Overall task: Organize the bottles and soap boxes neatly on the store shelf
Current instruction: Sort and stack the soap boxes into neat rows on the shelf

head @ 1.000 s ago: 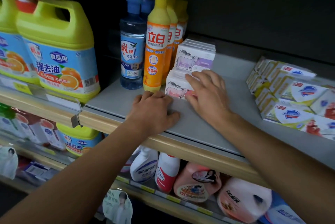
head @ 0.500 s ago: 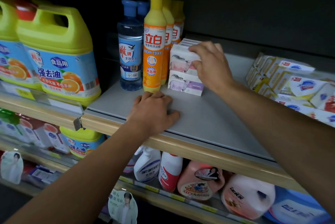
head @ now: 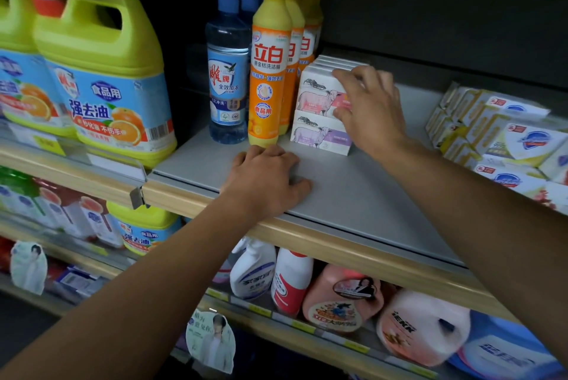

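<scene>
Now set down square on the purple-labelled soap box [head: 319, 137], where half a second ago it sat tilted in the grip: pink-labelled soap box [head: 322, 93]. Head view: right hand [head: 372, 109] at 3 o'clock of the two-box stack, fingers curled over the upper box's top edge, thumb against its front right corner, holding it. Stack just at 3 o'clock of the orange dish soap bottles [head: 270, 63], touching or nearly so. Blue bottle [head: 227, 72] at 9 o'clock of those. Left hand [head: 267, 179] flat, fingers relaxed, pressing on the grey shelf [head: 353, 195] at 6 o'clock of the bottles. White soap packs [head: 504, 139] piled loosely far at 3 o'clock. Green jugs [head: 101, 72] at 9 o'clock.
</scene>
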`<state>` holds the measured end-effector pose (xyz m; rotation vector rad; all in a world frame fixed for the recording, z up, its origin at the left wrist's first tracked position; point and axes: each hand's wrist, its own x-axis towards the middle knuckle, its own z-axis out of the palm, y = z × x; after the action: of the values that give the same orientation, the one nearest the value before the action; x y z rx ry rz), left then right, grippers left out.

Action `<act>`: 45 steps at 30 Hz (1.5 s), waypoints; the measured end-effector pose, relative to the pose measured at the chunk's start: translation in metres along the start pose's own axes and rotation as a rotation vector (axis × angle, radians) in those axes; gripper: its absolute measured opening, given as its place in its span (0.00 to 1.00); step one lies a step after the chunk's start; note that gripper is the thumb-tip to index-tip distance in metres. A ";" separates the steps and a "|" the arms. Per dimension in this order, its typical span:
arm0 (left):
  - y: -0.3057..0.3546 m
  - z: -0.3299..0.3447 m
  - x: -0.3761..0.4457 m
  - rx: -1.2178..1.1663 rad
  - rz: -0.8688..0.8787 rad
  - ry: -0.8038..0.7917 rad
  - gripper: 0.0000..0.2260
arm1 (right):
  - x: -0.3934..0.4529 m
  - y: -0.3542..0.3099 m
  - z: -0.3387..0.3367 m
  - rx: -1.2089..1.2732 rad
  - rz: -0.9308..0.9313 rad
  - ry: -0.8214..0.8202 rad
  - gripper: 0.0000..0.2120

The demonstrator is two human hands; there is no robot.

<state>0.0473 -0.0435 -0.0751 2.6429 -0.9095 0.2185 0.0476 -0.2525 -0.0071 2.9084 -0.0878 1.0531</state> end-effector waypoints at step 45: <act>0.271 0.045 0.123 -0.553 0.079 0.188 0.22 | -0.240 0.160 -0.109 0.063 0.509 -0.406 0.30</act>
<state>-0.0229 -0.3300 -0.0150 2.0452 -0.8632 0.1965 -0.2168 -0.3962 -0.0733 3.1893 -0.8582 0.4743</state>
